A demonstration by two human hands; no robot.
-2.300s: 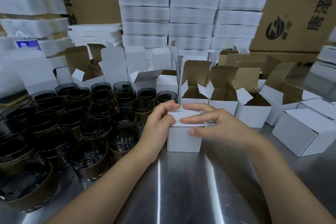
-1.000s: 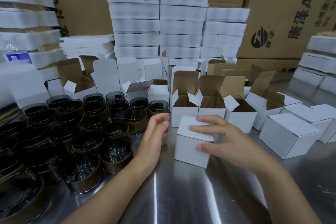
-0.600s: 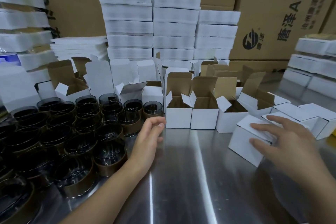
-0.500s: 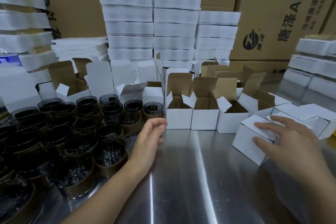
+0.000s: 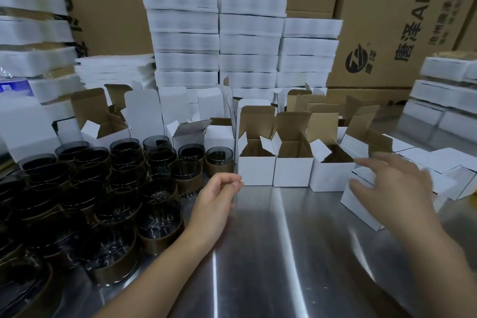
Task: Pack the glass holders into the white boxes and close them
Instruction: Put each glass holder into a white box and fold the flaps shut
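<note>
Several dark glass holders with brown bands crowd the left of the steel table. A row of open white boxes stands mid-table, flaps up. A closed white box sits at the right among other closed boxes. My right hand hovers over that closed box, fingers spread and blurred, holding nothing. My left hand rests near the holders with fingers loosely curled, empty, just in front of the open boxes.
Stacks of flat white box blanks rise behind the open boxes, with more stacks at the far left and right. Large brown cartons form the back wall.
My right hand slid the closed box to the right beside the other closed boxes and has let go, lifting off it. My left hand left the box and stays near the holders.
</note>
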